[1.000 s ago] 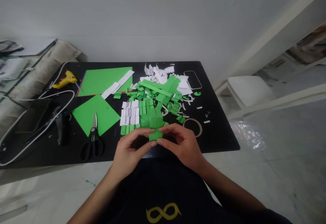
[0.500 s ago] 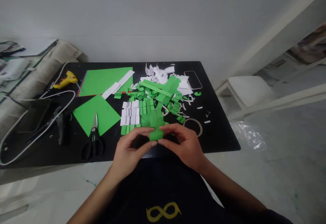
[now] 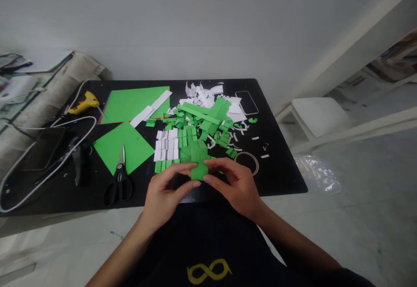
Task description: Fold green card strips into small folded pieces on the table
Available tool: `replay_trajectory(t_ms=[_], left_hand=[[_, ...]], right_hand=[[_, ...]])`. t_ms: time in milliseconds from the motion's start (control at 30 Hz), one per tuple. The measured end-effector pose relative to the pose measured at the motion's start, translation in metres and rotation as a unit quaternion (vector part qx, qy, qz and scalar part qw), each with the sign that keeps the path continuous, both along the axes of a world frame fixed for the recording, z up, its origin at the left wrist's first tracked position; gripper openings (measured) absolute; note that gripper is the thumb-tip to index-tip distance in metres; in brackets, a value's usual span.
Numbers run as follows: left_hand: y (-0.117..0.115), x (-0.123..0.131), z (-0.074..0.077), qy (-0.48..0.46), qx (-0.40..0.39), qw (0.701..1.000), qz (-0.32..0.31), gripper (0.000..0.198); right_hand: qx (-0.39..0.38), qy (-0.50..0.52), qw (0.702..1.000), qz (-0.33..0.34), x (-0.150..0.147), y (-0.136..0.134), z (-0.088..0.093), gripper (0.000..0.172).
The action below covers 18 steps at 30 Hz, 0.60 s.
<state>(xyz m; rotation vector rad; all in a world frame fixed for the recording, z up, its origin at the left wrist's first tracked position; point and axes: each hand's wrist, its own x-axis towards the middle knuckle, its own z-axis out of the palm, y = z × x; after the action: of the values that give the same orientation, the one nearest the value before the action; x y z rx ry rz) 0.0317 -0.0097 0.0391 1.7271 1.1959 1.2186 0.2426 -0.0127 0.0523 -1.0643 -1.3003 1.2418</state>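
A creased green paper strip is held upright near the table's front edge. My left hand pinches its left side between thumb and fingers. On its right side, my right hand grips it with thumb and forefinger. Just beyond the hands lie rows of folded white paper pieces and folded green paper pieces. Behind those rises a heap of loose green strips and white paper scraps.
Black-handled scissors rest partly on a green sheet. A yellow glue gun and white cable lie at left. A tape ring and a phone-shaped frame are at right on the black table.
The green strip has shifted very slightly in my fingers, and my left thumb has edged a little to the right. Everything else stays put.
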Motion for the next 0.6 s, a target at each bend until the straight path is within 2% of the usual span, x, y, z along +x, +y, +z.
replay_trajectory(t_ms=[133, 367, 467, 600], left_hand=[[0.0008, 0.0006, 0.0045, -0.006, 0.033, 0.999, -0.012, 0.017], [0.0034, 0.0018, 0.0054, -0.015, 0.090, 0.995, -0.036, 0.001], [0.0042, 0.0027, 0.0043, -0.014, 0.106, 0.994, -0.017, 0.003], [0.0035, 0.0055, 0.0029, -0.022, 0.085, 0.996, -0.009, 0.002]], right_hand=[[0.009, 0.009, 1.000, -0.005, 0.0008, 0.0025, 0.0046, 0.018], [0.025, 0.018, 1.000, -0.004, -0.0035, 0.0012, 0.0073, 0.020], [0.028, 0.034, 0.999, 0.001, -0.0070, -0.0018, 0.0050, 0.019], [0.044, 0.029, 0.999, 0.009, -0.0090, -0.0044, 0.0035, 0.021]])
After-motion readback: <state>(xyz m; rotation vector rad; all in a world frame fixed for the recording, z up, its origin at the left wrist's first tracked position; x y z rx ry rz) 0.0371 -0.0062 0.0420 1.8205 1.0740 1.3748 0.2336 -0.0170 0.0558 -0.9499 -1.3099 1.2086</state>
